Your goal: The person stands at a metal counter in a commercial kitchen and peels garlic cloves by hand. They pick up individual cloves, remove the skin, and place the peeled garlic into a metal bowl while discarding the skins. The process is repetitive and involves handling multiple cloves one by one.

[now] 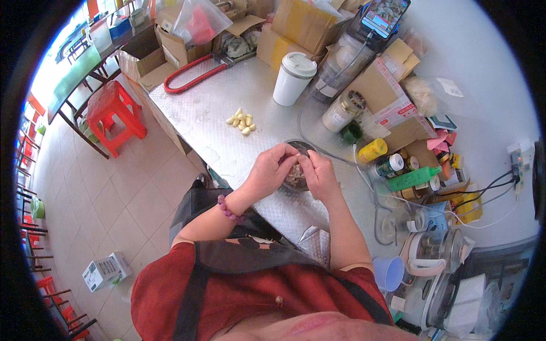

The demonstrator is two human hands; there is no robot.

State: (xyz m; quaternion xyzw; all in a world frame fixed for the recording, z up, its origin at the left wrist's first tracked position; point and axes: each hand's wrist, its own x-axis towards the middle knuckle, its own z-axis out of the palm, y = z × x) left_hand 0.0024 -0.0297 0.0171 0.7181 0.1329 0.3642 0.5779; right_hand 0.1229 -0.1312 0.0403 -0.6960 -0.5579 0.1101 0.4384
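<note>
My left hand point(273, 168), with a beaded bracelet on its wrist, and my right hand point(317, 174) meet fingertip to fingertip over a round metal bowl point(294, 187). A small pale piece, seemingly a garlic clove, is pinched between both hands; the fingers hide most of it. Inside the bowl lie brownish-pink pieces that look like unpeeled garlic or skins point(295, 175). A small pile of peeled garlic cloves point(241, 121) rests on the silvery table covering, up and to the left of the bowl.
Behind the bowl stand a white lidded cup point(293, 81), a labelled jar point(339, 115) and a phone point(386, 17) on a holder. A red U-shaped lock point(192, 76) lies near cardboard boxes point(298, 25). Bottles and a green squeeze bottle point(411, 178) crowd the right; cables cross the table.
</note>
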